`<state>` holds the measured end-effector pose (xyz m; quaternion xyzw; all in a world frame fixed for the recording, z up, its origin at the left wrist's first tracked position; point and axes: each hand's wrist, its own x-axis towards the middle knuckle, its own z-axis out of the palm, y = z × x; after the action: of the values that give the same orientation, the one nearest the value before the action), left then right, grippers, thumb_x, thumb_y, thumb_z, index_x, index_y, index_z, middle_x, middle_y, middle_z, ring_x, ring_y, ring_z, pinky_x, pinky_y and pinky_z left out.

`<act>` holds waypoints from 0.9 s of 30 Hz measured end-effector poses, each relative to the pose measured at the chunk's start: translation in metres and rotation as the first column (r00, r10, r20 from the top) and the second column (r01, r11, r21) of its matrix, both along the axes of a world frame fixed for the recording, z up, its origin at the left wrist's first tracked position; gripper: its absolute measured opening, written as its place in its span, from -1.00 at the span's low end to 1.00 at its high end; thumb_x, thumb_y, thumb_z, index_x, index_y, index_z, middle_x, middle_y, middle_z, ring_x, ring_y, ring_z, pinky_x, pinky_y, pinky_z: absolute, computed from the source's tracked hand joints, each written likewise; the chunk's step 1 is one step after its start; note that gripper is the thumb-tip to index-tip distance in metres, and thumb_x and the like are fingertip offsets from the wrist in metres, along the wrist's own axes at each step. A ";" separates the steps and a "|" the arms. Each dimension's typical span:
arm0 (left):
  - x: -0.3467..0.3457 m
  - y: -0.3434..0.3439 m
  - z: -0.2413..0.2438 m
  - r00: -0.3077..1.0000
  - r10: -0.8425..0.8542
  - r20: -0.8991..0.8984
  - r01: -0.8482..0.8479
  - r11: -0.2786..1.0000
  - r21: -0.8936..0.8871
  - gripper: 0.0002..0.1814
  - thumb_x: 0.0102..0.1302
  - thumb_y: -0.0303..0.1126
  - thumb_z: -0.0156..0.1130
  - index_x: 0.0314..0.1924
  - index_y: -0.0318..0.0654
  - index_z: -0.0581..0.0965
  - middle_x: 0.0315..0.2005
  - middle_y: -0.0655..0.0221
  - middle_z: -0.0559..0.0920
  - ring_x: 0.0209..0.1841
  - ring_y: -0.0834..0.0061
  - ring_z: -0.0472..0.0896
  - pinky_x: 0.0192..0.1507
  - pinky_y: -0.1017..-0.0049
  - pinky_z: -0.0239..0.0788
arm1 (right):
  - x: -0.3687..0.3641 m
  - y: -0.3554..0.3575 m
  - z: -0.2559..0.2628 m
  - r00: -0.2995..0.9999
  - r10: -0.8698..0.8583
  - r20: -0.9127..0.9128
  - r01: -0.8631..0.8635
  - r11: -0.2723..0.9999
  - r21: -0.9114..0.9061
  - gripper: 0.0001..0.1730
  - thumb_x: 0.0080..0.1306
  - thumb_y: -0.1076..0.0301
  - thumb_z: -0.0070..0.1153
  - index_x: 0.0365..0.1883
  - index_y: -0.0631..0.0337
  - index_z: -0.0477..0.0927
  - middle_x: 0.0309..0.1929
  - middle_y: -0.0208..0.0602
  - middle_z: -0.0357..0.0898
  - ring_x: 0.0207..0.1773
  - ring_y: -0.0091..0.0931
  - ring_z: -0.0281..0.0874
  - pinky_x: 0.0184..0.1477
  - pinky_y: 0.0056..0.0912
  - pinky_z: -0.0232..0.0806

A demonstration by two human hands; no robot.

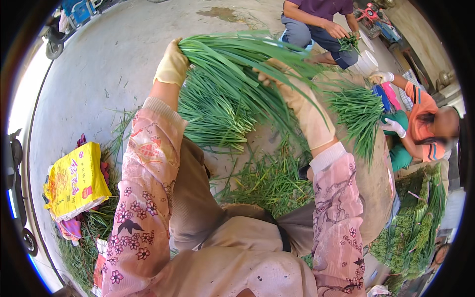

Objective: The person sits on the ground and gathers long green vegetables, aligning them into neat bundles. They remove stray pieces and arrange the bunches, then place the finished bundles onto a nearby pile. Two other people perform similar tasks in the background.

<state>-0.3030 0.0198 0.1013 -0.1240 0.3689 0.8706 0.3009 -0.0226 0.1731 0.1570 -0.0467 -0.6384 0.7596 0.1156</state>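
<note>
My left hand [173, 61], in a pale yellow glove, grips one end of a long bunch of green leafy stalks, perhaps Chinese chives [230, 55]. The bunch fans out to the right. At its loose leaves is my right hand [284, 76], gloved too, with fingers curled and partly covered by leaves; whether it grips any is unclear. Below the raised bunch, a heap of similar stalks [211, 111] lies with its pale ends to the lower right. Loose green trimmings [274, 185] are scattered on the floor between my legs.
Another pile of stalks [358, 111] rests on a brown covered surface [371, 193] at right, beside a seated co-worker [426, 115] in white gloves. A second person [319, 26] handles greens near a white bucket [365, 63]. A yellow bag [79, 182] lies left; tied bundles [415, 222] stand lower right.
</note>
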 end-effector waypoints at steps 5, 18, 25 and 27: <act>-0.072 -0.045 -0.045 0.973 0.038 0.228 -0.074 0.986 0.150 -0.67 0.28 -0.20 -0.08 -0.16 -0.26 0.53 -0.22 0.22 0.63 -0.17 0.20 0.62 -0.02 0.11 0.45 | 0.069 0.002 0.067 0.988 -0.069 -0.139 0.095 0.977 0.191 -0.75 0.25 0.25 0.13 -0.25 0.27 0.57 -0.42 -0.44 0.51 -0.32 -0.61 0.40 -0.22 -0.60 0.23; -0.027 -0.053 -0.044 0.984 0.061 -0.169 -0.052 0.997 0.061 -0.55 0.26 -0.08 -0.16 -0.15 -0.28 0.52 -0.27 0.14 0.61 -0.25 0.11 0.60 -0.18 0.03 0.49 | 0.201 -0.020 0.074 0.953 0.115 0.280 -0.192 0.944 0.268 -0.62 0.30 0.20 0.08 -0.08 0.34 0.56 -0.11 -0.23 0.61 0.01 -0.49 0.51 0.09 -0.45 0.30; -0.048 -0.053 -0.067 0.994 -0.082 -0.077 0.083 0.997 0.001 -0.60 0.28 -0.05 -0.02 -0.06 -0.13 0.55 -0.15 0.30 0.63 -0.08 0.27 0.57 0.04 0.18 0.40 | 0.177 -0.017 0.069 0.987 -0.163 0.017 0.145 0.918 0.370 -0.66 0.32 0.20 0.05 -0.12 0.30 0.58 -0.14 -0.33 0.61 -0.08 -0.57 0.49 0.06 -0.49 0.29; -0.071 -0.083 -0.086 0.937 -0.186 -0.295 0.178 0.983 -0.053 -0.62 0.29 -0.07 -0.01 -0.08 -0.15 0.55 -0.14 0.29 0.63 -0.07 0.28 0.57 0.05 0.19 0.40 | 0.161 -0.017 0.071 0.979 -0.188 -0.078 0.204 0.901 0.384 -0.69 0.31 0.22 0.04 -0.16 0.29 0.59 -0.15 -0.37 0.61 -0.08 -0.59 0.47 0.05 -0.50 0.28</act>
<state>-0.3736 -0.0632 0.0152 0.0398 0.4312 0.8430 0.3192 0.1380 0.1561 0.2284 -0.0720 -0.7663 0.6027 0.2108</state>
